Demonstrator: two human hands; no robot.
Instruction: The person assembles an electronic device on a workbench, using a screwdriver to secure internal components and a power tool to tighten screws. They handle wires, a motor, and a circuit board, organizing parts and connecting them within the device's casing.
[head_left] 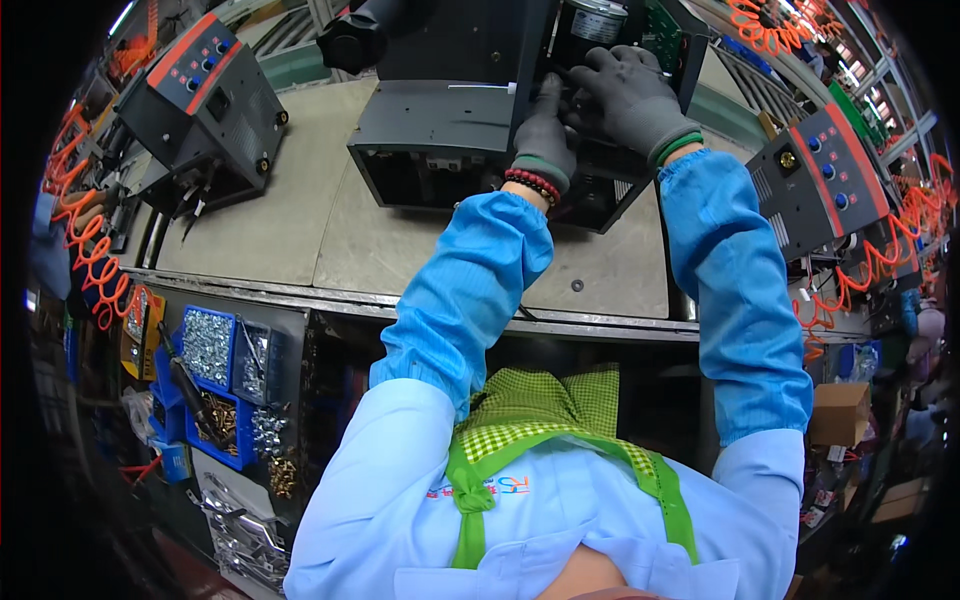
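Note:
A dark grey machine housing (430, 115) lies open on the bench in front of me. Inside its upper part sit a silver-topped black cylinder (592, 22) and a green circuit board (662, 35). My left hand (545, 140), in a grey glove, reaches into the opening beside an inner panel edge. One finger points forward; its other fingers are mostly hidden. From the right comes my right hand (632, 98), also gloved, with bent fingers spread apart over the dark interior. Nothing shows in its grasp. What the fingertips touch is hidden in shadow.
Similar machines with orange trim and blue knobs stand left (205, 95) and right (825, 180). Coiled orange hoses (90, 250) hang at both sides. Below left are blue bins (208, 345) of screws, a black power screwdriver (188, 385) and metal brackets (245, 540). A small washer (577, 286) lies on the bench.

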